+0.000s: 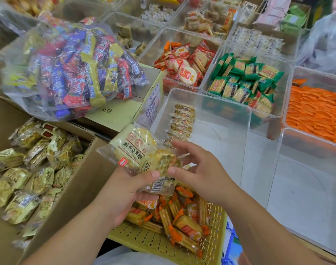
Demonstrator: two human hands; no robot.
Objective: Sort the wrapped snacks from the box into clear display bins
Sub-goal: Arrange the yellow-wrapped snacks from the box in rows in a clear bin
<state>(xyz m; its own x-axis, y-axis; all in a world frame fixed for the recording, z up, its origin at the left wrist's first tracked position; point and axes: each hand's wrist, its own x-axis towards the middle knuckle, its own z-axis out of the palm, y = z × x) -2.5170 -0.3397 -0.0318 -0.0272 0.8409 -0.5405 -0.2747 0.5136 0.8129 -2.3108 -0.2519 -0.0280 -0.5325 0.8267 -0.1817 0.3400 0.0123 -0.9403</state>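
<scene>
My left hand (123, 190) grips a small stack of clear-wrapped round yellow cracker packs (136, 150), held just left of a clear display bin (230, 119). My right hand (199, 169) is beside the stack, its thumb and fingertips on the front pack (163, 161). A row of the same packs (182, 121) stands on edge along the bin's left wall. The open cardboard box (83, 180) at the left holds several more of these packs (29, 169).
A yellow perforated basket (153, 241) of orange-wrapped crackers sits under my hands. A clear bag of mixed candy bars (71, 67) lies on a closed carton (121, 115). Other clear bins hold red packs (184, 64), green packs (245, 79) and orange packs (316, 111). A clear bin (308, 184) stands at the right.
</scene>
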